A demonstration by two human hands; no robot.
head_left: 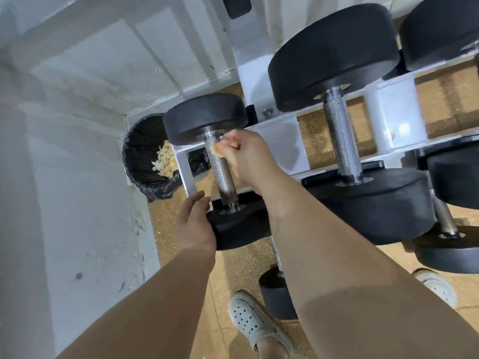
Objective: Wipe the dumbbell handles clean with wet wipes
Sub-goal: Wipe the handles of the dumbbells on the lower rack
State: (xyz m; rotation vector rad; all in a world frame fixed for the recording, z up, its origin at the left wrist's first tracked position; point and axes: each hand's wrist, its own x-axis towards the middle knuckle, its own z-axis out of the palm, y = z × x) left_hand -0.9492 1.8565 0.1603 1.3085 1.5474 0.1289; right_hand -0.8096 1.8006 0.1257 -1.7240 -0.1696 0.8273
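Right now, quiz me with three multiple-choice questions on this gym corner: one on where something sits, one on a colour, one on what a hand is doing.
1. Where does the round waste bin with the black liner stand?
A. on the rack
B. in the wall corner, left of the small black-headed dumbbell
C. beside the person's shoe

2. What colour is the metal dumbbell rack?
A. white
B. red
C. green

3. What is the right hand doing?
A. hanging free
B. lifting the bin
C. holding a crumpled wet wipe against the knurled steel handle

Answers:
1 B, the bin sits where the two walls meet.
2 A, its painted bars are white.
3 C, its fingers curl round the wipe at the handle's far end, while the left hand grips the dumbbell's near head.
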